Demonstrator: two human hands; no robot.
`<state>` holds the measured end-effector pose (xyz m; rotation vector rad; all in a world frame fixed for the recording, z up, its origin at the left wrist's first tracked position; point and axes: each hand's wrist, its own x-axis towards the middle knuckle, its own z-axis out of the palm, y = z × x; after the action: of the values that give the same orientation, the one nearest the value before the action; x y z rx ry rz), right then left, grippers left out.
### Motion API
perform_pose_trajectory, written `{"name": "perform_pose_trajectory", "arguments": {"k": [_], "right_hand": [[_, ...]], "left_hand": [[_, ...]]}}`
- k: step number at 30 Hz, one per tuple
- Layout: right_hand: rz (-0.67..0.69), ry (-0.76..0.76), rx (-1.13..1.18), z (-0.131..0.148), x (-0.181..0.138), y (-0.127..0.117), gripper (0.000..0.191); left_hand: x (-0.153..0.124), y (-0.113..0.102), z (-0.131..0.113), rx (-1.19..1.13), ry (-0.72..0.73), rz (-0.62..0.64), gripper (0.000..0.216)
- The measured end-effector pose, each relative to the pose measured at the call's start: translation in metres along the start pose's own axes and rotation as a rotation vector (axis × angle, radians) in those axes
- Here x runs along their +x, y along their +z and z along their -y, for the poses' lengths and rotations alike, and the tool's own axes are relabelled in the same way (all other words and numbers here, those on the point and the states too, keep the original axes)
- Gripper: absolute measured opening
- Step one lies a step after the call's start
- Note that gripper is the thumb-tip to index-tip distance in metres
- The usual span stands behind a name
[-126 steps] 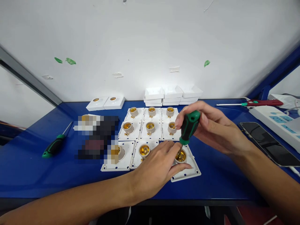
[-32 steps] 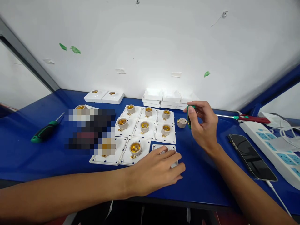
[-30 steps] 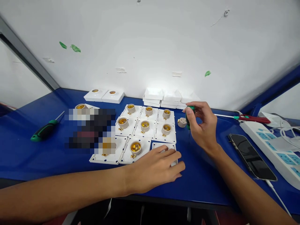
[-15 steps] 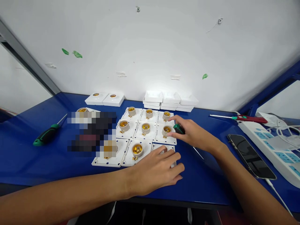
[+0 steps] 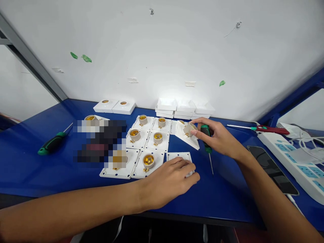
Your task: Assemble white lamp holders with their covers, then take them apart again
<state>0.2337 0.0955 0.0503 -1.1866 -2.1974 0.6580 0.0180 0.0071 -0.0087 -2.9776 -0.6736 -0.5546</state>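
Observation:
My right hand [image 5: 212, 136] grips a lamp holder [image 5: 187, 130] by its round socket. That holder's white square base is lifted and tilted above the rows. A green-and-black screwdriver [image 5: 207, 139] is tucked in the same hand, blade pointing down toward the table. My left hand [image 5: 174, 179] is closed over the lamp holder at the near right; its white base [image 5: 179, 155] shows behind the fingers, while the socket is mostly hidden. Left of it sits another lamp holder [image 5: 149, 161] with a brass-coloured threaded inside. More lamp holders [image 5: 158, 137] lie in rows beyond.
White covers [image 5: 165, 104] are stacked by the wall, with two finished-looking units [image 5: 124, 107] farther left. A second screwdriver [image 5: 52, 143] lies at left, near a blurred dark patch. At right are a lighter [image 5: 270, 129], a phone [image 5: 272, 168] and a power strip [image 5: 291, 155].
My right hand has lifted a lamp holder out of the middle row, moving it up and to the right and tilting it. My left hand's fingers have drawn closer together over the near holder.

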Motion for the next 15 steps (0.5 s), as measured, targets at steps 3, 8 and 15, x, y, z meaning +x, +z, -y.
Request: {"name": "perform_pose_trajectory", "arguments": {"k": [3,8,15], "right_hand": [[-0.045,0.041,0.073,-0.005,0.001,0.0,0.048],[-0.118,0.023,0.086,-0.008,0.002,0.001,0.045],[-0.16,-0.001,0.102,-0.011,0.004,-0.002,0.039]], "left_hand": [[0.004,-0.003,0.001,-0.032,-0.011,0.049,0.036],[0.01,-0.008,0.003,-0.041,-0.006,0.152,0.055],[0.016,0.004,0.012,0.195,-0.181,0.141,0.053]]}}
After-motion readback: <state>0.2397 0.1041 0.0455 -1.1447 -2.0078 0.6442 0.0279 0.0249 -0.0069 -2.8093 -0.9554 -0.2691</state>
